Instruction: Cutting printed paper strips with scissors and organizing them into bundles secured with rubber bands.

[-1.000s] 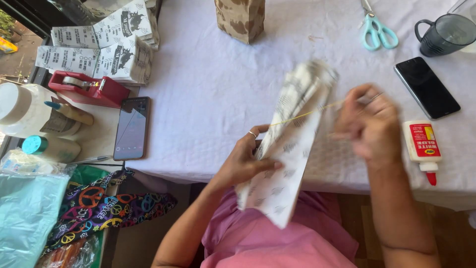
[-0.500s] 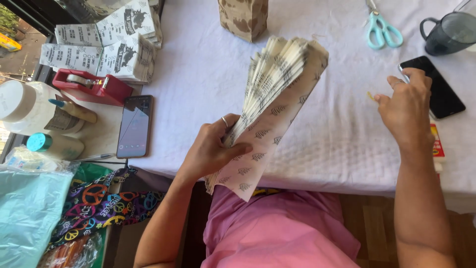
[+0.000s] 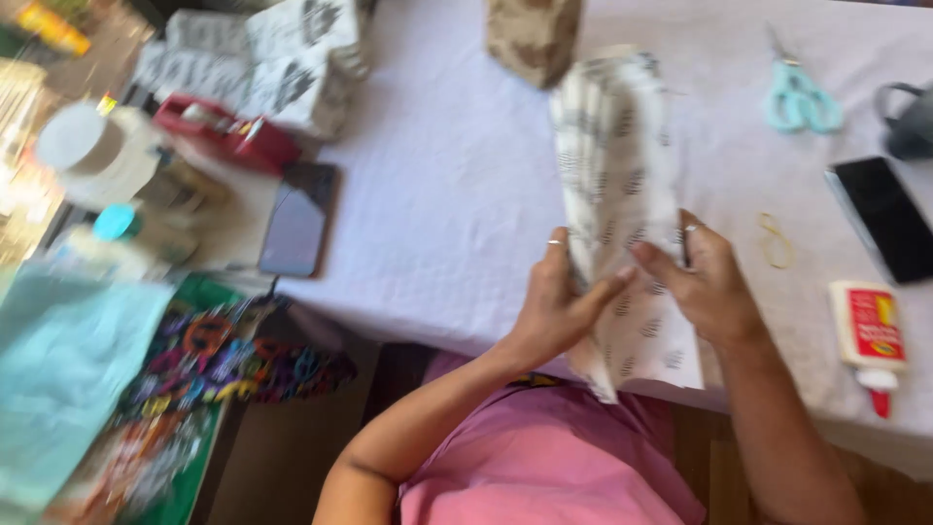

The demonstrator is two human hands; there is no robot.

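A stack of folded white paper with small dark prints (image 3: 622, 175) stands upright over the near edge of the white-covered table (image 3: 457, 194). My left hand (image 3: 559, 306) grips its lower left side, thumb across the front. My right hand (image 3: 709, 282) holds the lower right side of the same stack. A yellow rubber band (image 3: 775, 240) lies on the cloth just right of my right hand.
Teal scissors (image 3: 799, 97), a dark mug (image 3: 909, 122), a black phone (image 3: 886, 216) and a glue bottle (image 3: 868, 335) lie to the right. A brown printed bag (image 3: 533, 34) stands at the back. Another phone (image 3: 299, 216), a red tape dispenser (image 3: 228, 136) and printed packets (image 3: 262, 63) are on the left.
My right hand came back from the phone side and took hold of the paper stack. The rubber band that was around the stack now lies on the table. The view shifted and blurred.
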